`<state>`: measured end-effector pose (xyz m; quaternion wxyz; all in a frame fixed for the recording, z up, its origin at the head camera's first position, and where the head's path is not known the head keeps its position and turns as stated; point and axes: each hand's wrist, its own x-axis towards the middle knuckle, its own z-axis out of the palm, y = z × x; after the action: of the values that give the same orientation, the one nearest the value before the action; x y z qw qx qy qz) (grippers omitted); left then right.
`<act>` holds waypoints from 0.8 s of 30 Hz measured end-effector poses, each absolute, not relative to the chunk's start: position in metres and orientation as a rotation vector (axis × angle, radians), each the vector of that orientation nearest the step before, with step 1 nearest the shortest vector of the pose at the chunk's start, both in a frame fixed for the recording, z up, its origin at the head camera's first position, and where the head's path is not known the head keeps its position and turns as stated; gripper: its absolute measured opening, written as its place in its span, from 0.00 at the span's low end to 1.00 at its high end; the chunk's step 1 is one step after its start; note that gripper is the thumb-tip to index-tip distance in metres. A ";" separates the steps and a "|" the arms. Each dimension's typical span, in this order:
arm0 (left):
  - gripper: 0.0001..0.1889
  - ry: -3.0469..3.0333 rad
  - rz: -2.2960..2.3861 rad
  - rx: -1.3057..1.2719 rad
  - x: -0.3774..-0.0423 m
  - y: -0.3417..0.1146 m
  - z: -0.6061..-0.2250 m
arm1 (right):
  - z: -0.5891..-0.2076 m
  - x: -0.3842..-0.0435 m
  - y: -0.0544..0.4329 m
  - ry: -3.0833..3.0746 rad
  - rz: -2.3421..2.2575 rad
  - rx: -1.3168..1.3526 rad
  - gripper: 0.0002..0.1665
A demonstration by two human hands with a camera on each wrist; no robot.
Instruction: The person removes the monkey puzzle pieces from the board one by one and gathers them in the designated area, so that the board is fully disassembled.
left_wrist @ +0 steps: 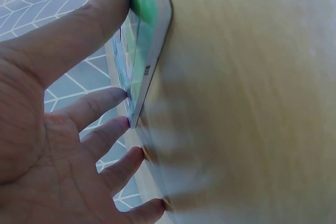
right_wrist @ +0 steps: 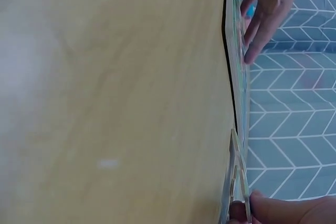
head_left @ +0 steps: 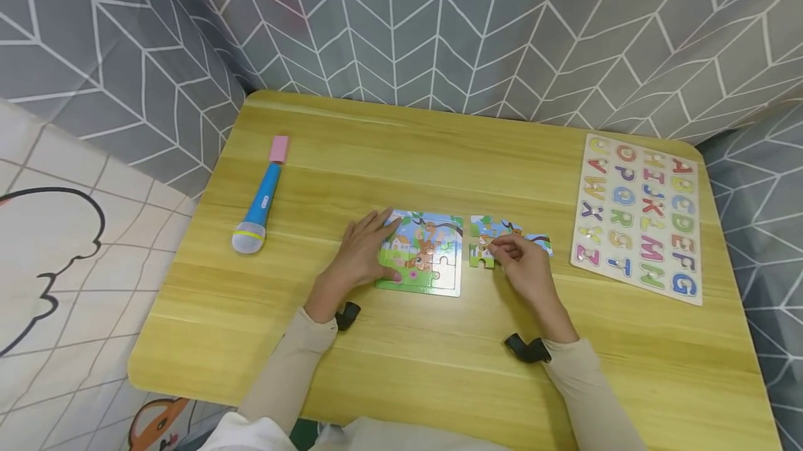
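The table (head_left: 426,360) is carrying everything, its wood grain showing around the hands. The letter board (head_left: 646,217) is lying well to the right, probably too far off to be getting knocked. The puzzle board (head_left: 433,256) is lying flat near the middle of the table; glare is making it hard to tell which of its pieces are seated. The left hand (head_left: 360,252) is steadying that board, fingers spread and uncurled, thumb and fingertips touching its left side. If this light contact is easing off, the board could be sliding under any sideways push. The microphone (head_left: 256,210) is resting beyond the left hand, and being round, it could be rolling if bumped. The right hand (head_left: 527,266) is pinching one puzzle piece (head_left: 481,251) between thumb and finger, just beside the board's right edge. That piece is tilting on edge in the right wrist view, so a loose pinch could be letting it slip. The loose pieces (head_left: 541,240) are sitting close under the hand; a dragging knuckle could be scattering them.
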<state>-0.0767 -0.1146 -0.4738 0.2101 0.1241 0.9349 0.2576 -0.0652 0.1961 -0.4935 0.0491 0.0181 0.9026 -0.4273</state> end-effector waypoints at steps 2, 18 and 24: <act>0.59 2.596 0.717 0.340 -0.077 -0.115 -0.474 | -0.493 -0.067 0.195 2.768 -1.291 0.047 0.11; 0.59 2.595 0.723 0.348 -0.077 -0.115 -0.477 | -0.492 -0.074 0.196 2.760 -1.239 0.083 0.13; 0.59 2.596 0.719 0.354 -0.076 -0.115 -0.475 | -0.492 -0.076 0.198 2.779 -1.257 0.087 0.13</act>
<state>-0.0762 -0.1149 -0.4754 0.2106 0.1272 0.9341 0.2588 -0.0755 0.1976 -0.4917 0.0449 0.0283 0.9098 -0.4116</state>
